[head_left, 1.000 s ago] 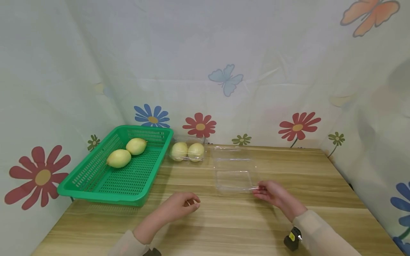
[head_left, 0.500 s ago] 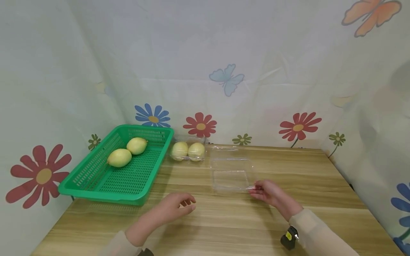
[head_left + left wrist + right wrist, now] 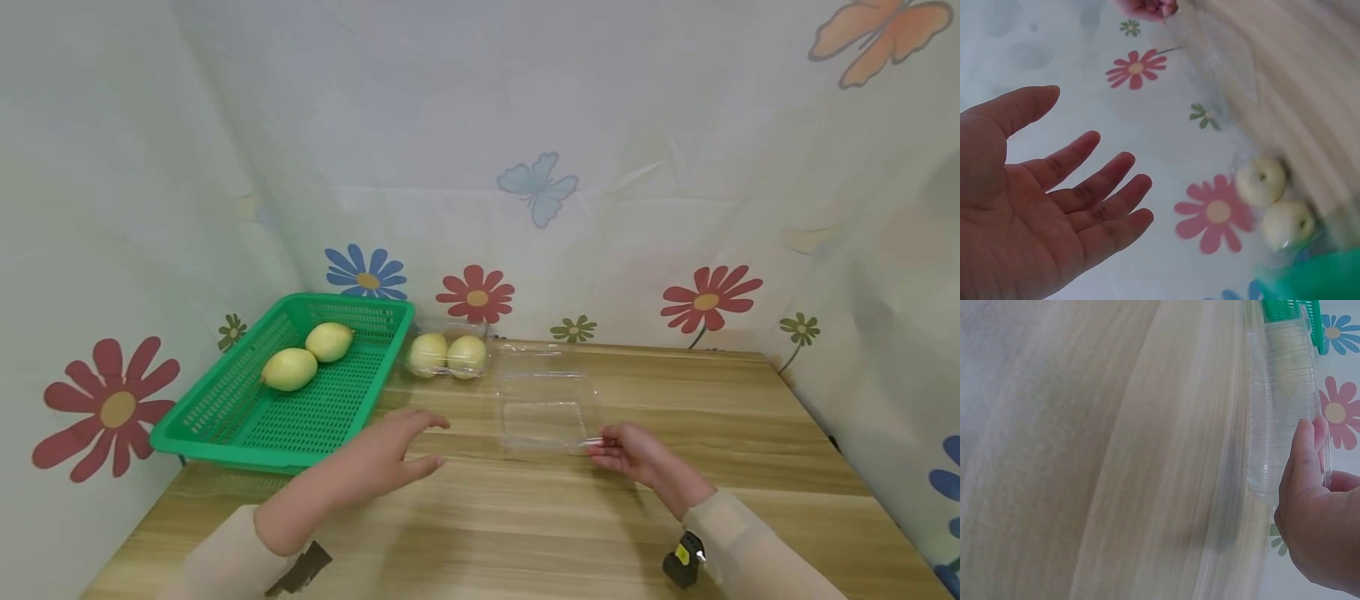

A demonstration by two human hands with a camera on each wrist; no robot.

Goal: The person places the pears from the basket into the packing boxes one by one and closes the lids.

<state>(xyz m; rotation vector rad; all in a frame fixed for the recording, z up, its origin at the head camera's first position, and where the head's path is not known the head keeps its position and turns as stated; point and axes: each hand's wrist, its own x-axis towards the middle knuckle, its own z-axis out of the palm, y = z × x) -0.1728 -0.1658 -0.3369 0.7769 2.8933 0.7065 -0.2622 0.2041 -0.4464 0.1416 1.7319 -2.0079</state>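
1. Head view: a left hand point(image 3: 371, 458), fingers parted and holding nothing, hovers near a green basket point(image 3: 386, 367) bearing two pale yellow rounds point(image 3: 290, 369); the right hand point(image 3: 637, 457) pinches a clear container point(image 3: 543, 425) at its near right corner, on the wooden table point(image 3: 480, 533).
2. Left wrist: the palm shows, thumb well apart.
3. Right wrist: fingers flank the container's edge, seemingly steadying it; the next move likely calls for the free hand to curl its fingers.

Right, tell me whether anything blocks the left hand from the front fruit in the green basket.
The right wall of the green perforated basket stands between the left hand and the front pale yellow fruit. Nothing visible covers the fruit from above, so going over that wall looks clear.
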